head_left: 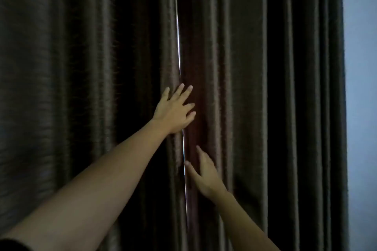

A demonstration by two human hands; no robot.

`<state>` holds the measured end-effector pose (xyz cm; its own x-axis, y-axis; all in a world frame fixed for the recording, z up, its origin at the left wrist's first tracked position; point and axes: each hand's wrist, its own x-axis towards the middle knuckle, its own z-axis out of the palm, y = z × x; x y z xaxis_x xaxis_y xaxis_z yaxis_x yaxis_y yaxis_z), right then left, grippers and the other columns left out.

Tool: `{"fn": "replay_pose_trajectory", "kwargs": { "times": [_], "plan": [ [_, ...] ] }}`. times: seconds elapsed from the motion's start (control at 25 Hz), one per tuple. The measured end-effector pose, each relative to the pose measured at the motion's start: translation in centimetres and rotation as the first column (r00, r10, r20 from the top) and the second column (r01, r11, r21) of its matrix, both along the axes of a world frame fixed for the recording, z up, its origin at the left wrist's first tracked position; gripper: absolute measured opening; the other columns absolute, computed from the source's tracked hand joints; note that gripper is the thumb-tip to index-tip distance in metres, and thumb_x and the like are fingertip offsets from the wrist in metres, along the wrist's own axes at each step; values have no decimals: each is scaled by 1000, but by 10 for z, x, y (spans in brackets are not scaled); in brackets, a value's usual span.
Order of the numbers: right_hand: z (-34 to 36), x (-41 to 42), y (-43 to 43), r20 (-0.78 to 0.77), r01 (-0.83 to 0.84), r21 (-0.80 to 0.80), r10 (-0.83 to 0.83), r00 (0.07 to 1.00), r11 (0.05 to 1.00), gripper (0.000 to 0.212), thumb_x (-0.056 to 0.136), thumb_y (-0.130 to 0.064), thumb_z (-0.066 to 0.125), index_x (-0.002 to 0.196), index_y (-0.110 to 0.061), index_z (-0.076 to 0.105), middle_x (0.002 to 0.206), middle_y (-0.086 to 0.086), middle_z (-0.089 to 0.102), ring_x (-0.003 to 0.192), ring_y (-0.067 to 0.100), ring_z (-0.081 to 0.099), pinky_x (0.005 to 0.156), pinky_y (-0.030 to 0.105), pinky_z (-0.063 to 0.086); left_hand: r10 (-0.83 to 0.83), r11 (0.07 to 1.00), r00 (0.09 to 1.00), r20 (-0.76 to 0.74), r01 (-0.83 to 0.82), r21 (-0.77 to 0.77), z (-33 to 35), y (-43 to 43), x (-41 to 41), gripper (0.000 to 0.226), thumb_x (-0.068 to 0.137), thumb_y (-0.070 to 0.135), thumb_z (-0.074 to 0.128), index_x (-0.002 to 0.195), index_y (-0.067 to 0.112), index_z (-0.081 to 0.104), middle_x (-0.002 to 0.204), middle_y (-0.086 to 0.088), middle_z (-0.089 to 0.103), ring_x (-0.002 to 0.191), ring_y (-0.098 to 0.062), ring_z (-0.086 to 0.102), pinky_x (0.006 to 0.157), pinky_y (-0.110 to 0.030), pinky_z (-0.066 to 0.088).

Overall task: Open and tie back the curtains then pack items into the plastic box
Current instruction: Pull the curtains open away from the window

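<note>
Curtains (265, 87) of dark brown, faintly glossy cloth fill almost the whole view, hanging in long vertical folds with a fine horizontal weave in the lit ridges. They are drawn closed. The left panel (71, 87) lies broader and flatter, while the right panel (285, 149) falls in tighter, deeper pleats. At the far right its outer edge ends against a strip of pale blue wall (361, 67), the only open room beside the cloth.

Where the two inner edges meet, a thin bright slit (179, 57) of daylight runs from top to bottom, bowing slightly rightward lower down.

The left hand (173, 112) reaches up from the lower left on a bare forearm and lies flat over that slit, fingers spread, fingertips resting on the right panel's edge. The right hand (204, 175) is lower, just right of the slit, fingers straight and loosely apart against the right panel's edge; neither hand pinches any cloth. A dark sleeve (12, 245) shows at the bottom left corner.
</note>
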<state>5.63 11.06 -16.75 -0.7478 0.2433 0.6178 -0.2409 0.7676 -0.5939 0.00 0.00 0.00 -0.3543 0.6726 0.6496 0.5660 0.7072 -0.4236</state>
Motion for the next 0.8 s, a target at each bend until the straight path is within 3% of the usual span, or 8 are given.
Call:
{"fn": "replay_pose_trajectory", "kwargs": {
  "times": [0.08, 0.2, 0.36, 0.44, 0.56, 0.68, 0.8],
  "plan": [
    [-3, -20, -3, 12, -204, -27, 204, 979, 979, 97, 74, -79, 39, 148, -20, 17, 153, -5, 26, 136, 5, 26, 112, 21, 20, 153, 986, 987, -49, -149, 80, 2, 7, -14, 48, 95, 46, 36, 127, 17, 56, 159, -4, -11, 146, -22, -10, 115, -53, 1],
    [-3, -46, -21, 37, -413, -98, 418, 908, 905, 89, 81, -63, 54, 149, -25, 11, 148, -18, 20, 136, 0, 23, 114, 23, 23, 298, 942, 948, -113, -273, 197, 1, -2, -38, 35, 91, 29, 53, 123, 14, 55, 158, -7, -13, 146, -25, -11, 115, -52, 5],
    [13, -72, -56, -18, -462, -25, 462, 887, 886, 97, 78, -65, 55, 149, -30, 0, 153, -15, 14, 139, 1, 19, 110, 19, 24, 399, 887, 890, -221, -314, 337, 25, -45, -52, 31, 84, 14, 62, 114, 18, 54, 159, -9, -9, 146, -28, -7, 112, -59, 10],
    [22, -83, -82, -30, -416, 69, 419, 907, 907, 98, 72, -74, 49, 149, -30, 7, 154, -8, 18, 140, 10, 21, 113, 29, 25, 444, 860, 853, -274, -319, 399, 47, -73, -56, 36, 81, 17, 66, 115, 20, 54, 159, -8, -10, 146, -28, -6, 110, -61, 12],
    [29, -95, -123, -92, -458, 34, 459, 884, 888, 98, 66, -78, 51, 146, -30, 20, 155, -11, 6, 143, 9, 9, 116, 35, 20, 569, 752, 790, -228, -388, 533, 73, -112, -63, 70, 75, 24, 75, 135, 31, 40, 156, -9, -19, 145, -34, -10, 108, -65, 9],
    [35, -104, -168, -134, -540, -18, 534, 835, 841, 109, 63, -76, 59, 148, -35, 3, 157, -15, -5, 143, 1, -2, 117, 30, 14, 629, 658, 765, -136, -432, 616, 83, -146, -61, 107, 69, 26, 82, 145, 42, 8, 153, -11, -25, 142, -42, -12, 103, -73, 12],
    [44, -111, -226, -198, -553, -41, 536, 821, 832, 120, 59, -79, 60, 148, -33, -6, 154, -21, -8, 142, -2, -2, 118, 32, 15, 549, 648, 824, -142, -312, 695, 88, -195, -65, 120, 69, 21, 82, 145, 42, -8, 156, -17, -14, 142, -45, 2, 101, -67, 28]
  ]
}}
